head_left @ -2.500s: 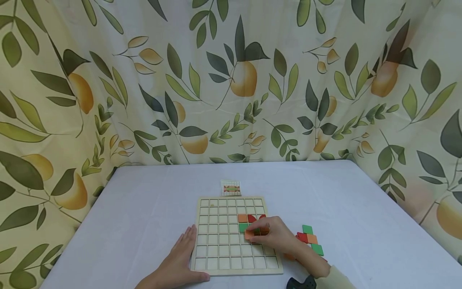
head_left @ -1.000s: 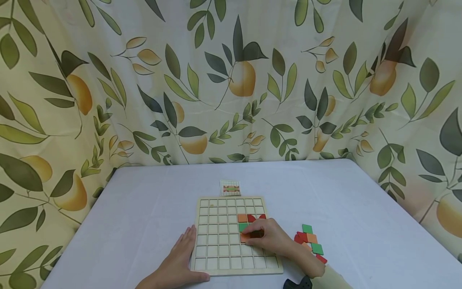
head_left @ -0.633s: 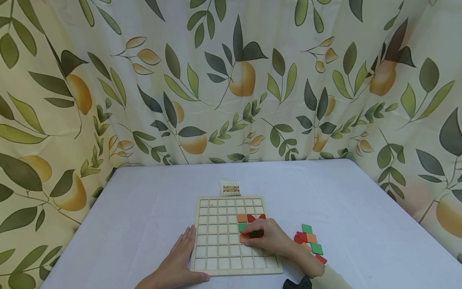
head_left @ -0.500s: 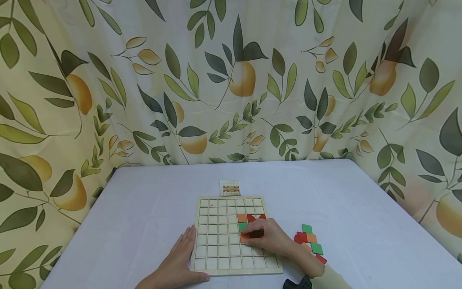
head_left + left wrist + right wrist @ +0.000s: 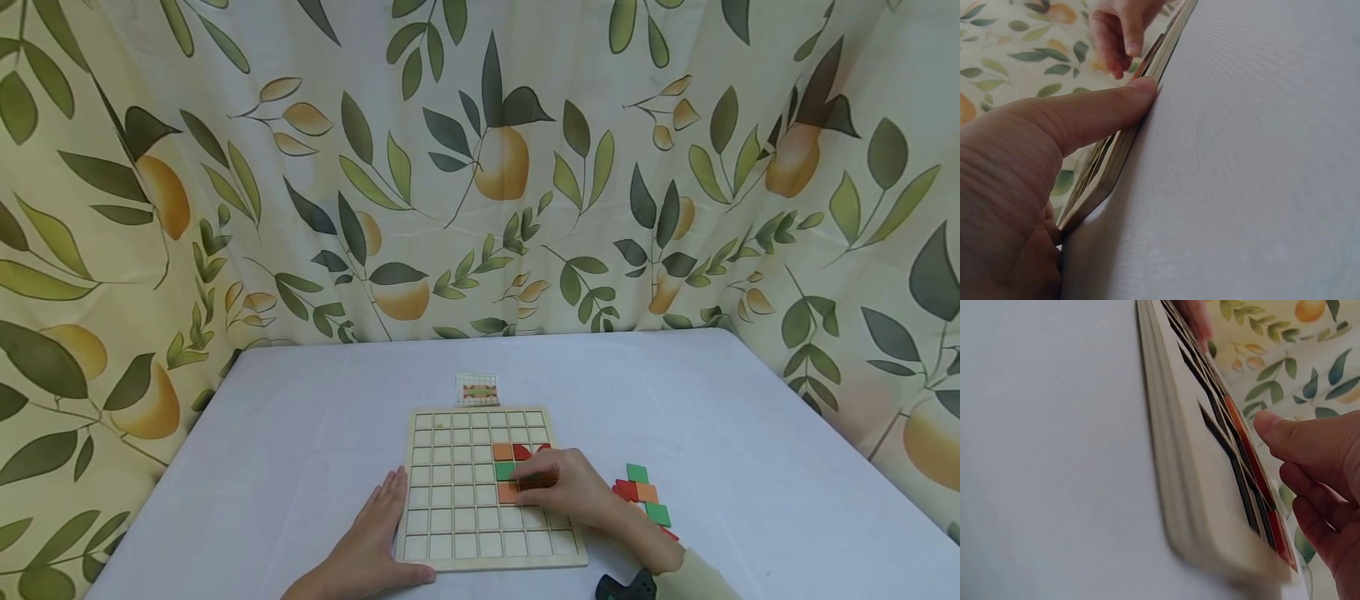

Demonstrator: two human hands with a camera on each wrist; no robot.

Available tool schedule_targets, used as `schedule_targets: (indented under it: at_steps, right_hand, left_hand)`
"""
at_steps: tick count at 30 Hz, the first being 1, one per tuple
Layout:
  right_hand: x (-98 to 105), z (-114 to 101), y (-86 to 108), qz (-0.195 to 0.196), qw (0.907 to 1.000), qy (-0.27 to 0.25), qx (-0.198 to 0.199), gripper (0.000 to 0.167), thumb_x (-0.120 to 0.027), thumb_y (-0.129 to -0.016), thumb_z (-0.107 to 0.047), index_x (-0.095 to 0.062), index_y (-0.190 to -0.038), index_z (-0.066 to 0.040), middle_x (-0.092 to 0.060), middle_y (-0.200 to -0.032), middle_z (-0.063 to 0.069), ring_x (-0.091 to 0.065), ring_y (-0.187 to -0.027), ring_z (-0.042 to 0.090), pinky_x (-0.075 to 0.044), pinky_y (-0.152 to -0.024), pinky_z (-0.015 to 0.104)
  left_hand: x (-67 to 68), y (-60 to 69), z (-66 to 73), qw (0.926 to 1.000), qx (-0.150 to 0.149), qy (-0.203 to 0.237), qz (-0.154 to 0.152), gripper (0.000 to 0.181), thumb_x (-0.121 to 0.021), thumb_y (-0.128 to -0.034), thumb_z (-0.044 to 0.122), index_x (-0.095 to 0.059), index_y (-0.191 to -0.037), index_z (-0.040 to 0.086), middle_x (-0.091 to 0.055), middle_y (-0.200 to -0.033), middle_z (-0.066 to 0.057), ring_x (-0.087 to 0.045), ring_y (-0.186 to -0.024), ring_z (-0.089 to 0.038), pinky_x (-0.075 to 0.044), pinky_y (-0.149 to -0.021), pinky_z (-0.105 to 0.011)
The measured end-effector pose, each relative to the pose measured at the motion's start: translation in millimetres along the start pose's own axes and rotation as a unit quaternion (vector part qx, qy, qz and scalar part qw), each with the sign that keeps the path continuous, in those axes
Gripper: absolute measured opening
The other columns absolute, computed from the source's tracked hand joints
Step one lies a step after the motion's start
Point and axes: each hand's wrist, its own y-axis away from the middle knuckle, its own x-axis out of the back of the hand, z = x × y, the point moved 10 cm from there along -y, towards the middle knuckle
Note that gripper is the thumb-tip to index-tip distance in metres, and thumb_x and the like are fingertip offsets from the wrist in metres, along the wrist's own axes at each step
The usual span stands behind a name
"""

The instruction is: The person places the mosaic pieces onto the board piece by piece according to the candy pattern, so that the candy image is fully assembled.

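A wooden grid board (image 5: 462, 521) lies on the white table, with orange, red and green tiles in some cells on its right side. My left hand (image 5: 371, 537) rests at the board's near left corner. Its fingers lie along the left side and its thumb (image 5: 1104, 109) presses on the near edge. My right hand (image 5: 573, 492) hovers over the right part of the board, fingers loosely bent and nothing held. Just left of its fingertips, an orange tile (image 5: 507, 493) sits in a cell below a green tile (image 5: 505, 472). The right hand hides several cells.
A small pattern card (image 5: 477, 391) lies beyond the board's far edge. Several loose tiles, among them a green tile (image 5: 657, 515) and an orange tile (image 5: 646, 493), lie right of the board, partly behind the right forearm. A patterned curtain (image 5: 465, 208) surrounds the table.
My right hand first held the orange tile over its cell, then pressed it down there. Now the fingers have come off it and shifted slightly right. The left hand has stayed put.
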Motion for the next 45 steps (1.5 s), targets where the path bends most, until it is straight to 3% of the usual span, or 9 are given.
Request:
schedule_targets:
  at_steps: [7, 12, 20, 24, 28, 33, 38, 40, 45]
  right_hand:
    - [19.8, 12.7, 14.1, 0.028, 0.9980, 0.048, -0.030, 0.026, -0.077, -0.075, -0.026, -0.073, -0.099, -0.016, -0.067, -0.093, -0.011, -0.059, -0.091, 0.007, -0.047, -0.084, 0.030]
    - [35.5, 13.0, 24.8, 0.047, 0.9977, 0.047, -0.015, 0.028, -0.077, -0.074, -0.023, -0.072, -0.100, -0.012, -0.068, -0.094, -0.007, -0.061, -0.092, 0.011, -0.047, -0.083, 0.031]
    - [50.8, 23.9, 39.6, 0.059, 0.9942, 0.059, -0.068, 0.022, -0.077, -0.074, -0.025, -0.072, -0.095, -0.017, -0.067, -0.093, -0.011, -0.059, -0.095, 0.012, -0.043, -0.087, 0.051]
    - [52.9, 23.1, 45.7, 0.055, 0.9946, 0.070, -0.054, 0.022, -0.077, -0.075, -0.026, -0.072, -0.094, -0.016, -0.067, -0.093, -0.009, -0.060, -0.091, 0.012, -0.049, -0.076, 0.038]
    - [55.6, 22.9, 51.8, 0.059, 0.9951, 0.066, -0.045, 0.023, -0.077, -0.075, -0.024, -0.073, -0.095, -0.013, -0.068, -0.093, -0.006, -0.059, -0.085, 0.012, -0.049, -0.062, 0.026]
    - [58.3, 26.6, 59.1, 0.061, 0.9952, 0.046, -0.061, 0.025, -0.077, -0.074, -0.024, -0.072, -0.095, -0.012, -0.068, -0.093, -0.005, -0.057, -0.081, 0.014, -0.048, -0.064, 0.024]
    - [61.0, 26.9, 67.0, 0.065, 0.9942, 0.063, -0.057, 0.025, -0.078, -0.074, -0.024, -0.072, -0.095, -0.011, -0.068, -0.090, -0.006, -0.058, -0.081, 0.011, -0.049, -0.069, 0.024]
    - [61.7, 25.9, 69.3, 0.067, 0.9940, 0.070, -0.050, 0.026, -0.078, -0.073, -0.024, -0.072, -0.094, -0.011, -0.067, -0.090, -0.006, -0.057, -0.080, 0.010, -0.050, -0.068, 0.024]
    - [62.4, 22.8, 73.1, 0.067, 0.9948, 0.070, -0.032, 0.026, -0.077, -0.074, -0.025, -0.072, -0.094, -0.009, -0.067, -0.089, -0.005, -0.058, -0.078, 0.010, -0.050, -0.066, 0.024]
  left_hand:
    - [-0.6, -0.7, 0.6, 1.0000, 0.000, 0.003, 0.000, 0.128, -0.070, -0.0597, 0.067, -0.007, -0.145, -0.005, -0.009, -0.151, -0.019, -0.002, -0.138, -0.029, -0.006, -0.107, -0.048]
    - [-0.7, -0.5, 0.2, 1.0000, 0.000, 0.006, 0.001, 0.128, -0.070, -0.0597, 0.067, -0.008, -0.145, -0.005, -0.009, -0.151, -0.019, -0.002, -0.138, -0.029, -0.005, -0.108, -0.046]
    - [0.2, 0.5, 0.8, 0.9999, 0.000, 0.013, 0.000, 0.127, -0.071, -0.0605, 0.066, -0.008, -0.145, -0.005, -0.008, -0.151, -0.018, -0.002, -0.138, -0.029, -0.002, -0.108, -0.041]
    - [0.2, 0.7, 0.4, 0.9999, -0.001, 0.012, 0.000, 0.127, -0.070, -0.0605, 0.067, -0.008, -0.145, -0.004, -0.008, -0.151, -0.018, -0.001, -0.138, -0.028, -0.003, -0.108, -0.042]
    - [-0.2, 0.2, -0.2, 1.0000, -0.001, 0.007, 0.000, 0.127, -0.070, -0.0601, 0.067, -0.008, -0.145, -0.005, -0.008, -0.151, -0.019, -0.002, -0.138, -0.029, -0.004, -0.108, -0.046]
    - [-0.1, -0.1, -0.5, 1.0000, 0.001, -0.002, 0.001, 0.128, -0.070, -0.0593, 0.068, -0.008, -0.144, -0.006, -0.009, -0.151, -0.020, -0.003, -0.138, -0.030, -0.006, -0.107, -0.050]
    - [-0.6, 1.0, 0.2, 1.0000, -0.001, 0.009, 0.000, 0.127, -0.070, -0.0601, 0.067, -0.008, -0.145, -0.005, -0.008, -0.151, -0.019, -0.002, -0.138, -0.029, 0.008, -0.106, -0.026]
    - [-0.8, 1.1, 0.1, 0.9999, -0.001, 0.010, 0.000, 0.127, -0.070, -0.0604, 0.067, -0.008, -0.144, -0.005, -0.008, -0.151, -0.019, -0.002, -0.138, -0.029, 0.008, -0.105, -0.024]
    - [-0.3, 0.5, -0.1, 1.0000, 0.000, 0.001, 0.001, 0.128, -0.070, -0.0603, 0.068, -0.008, -0.144, -0.006, -0.008, -0.151, -0.020, -0.002, -0.138, -0.030, -0.004, -0.108, -0.045]
